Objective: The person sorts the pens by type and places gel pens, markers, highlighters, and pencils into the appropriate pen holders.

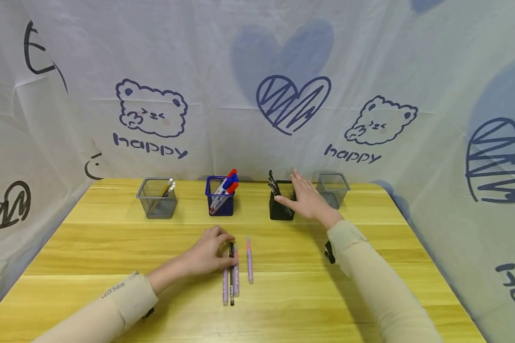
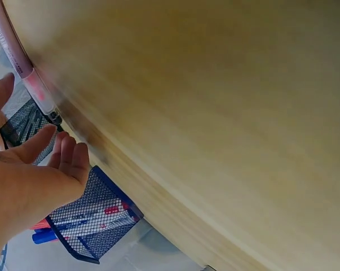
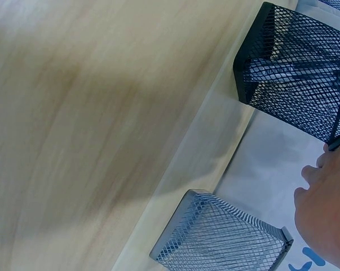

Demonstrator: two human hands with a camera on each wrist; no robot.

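Observation:
In the head view my left hand [image 1: 208, 252] hovers over a black pen [image 1: 231, 288] and two lilac highlighters, one on the pen's left [image 1: 225, 288] and one with a pink end on its right [image 1: 236, 281]. Its thumb and forefinger stand apart, and no grip on any pen shows. A third lilac highlighter [image 1: 250, 267] lies a little to the right. At the back, my right hand [image 1: 311, 197] reaches with extended fingers beside the black mesh pen holder [image 1: 282, 212], which contains several black pens [image 1: 273, 181]. Its fingertips are partly hidden in the right wrist view.
Along the table's back edge stand a grey mesh holder [image 1: 160, 212] with white-ended pens, a blue mesh holder [image 1: 223, 209] with red and blue markers, and another grey mesh holder [image 1: 334, 195] right of the black one. A printed white cloth [image 1: 223, 128] hangs behind.

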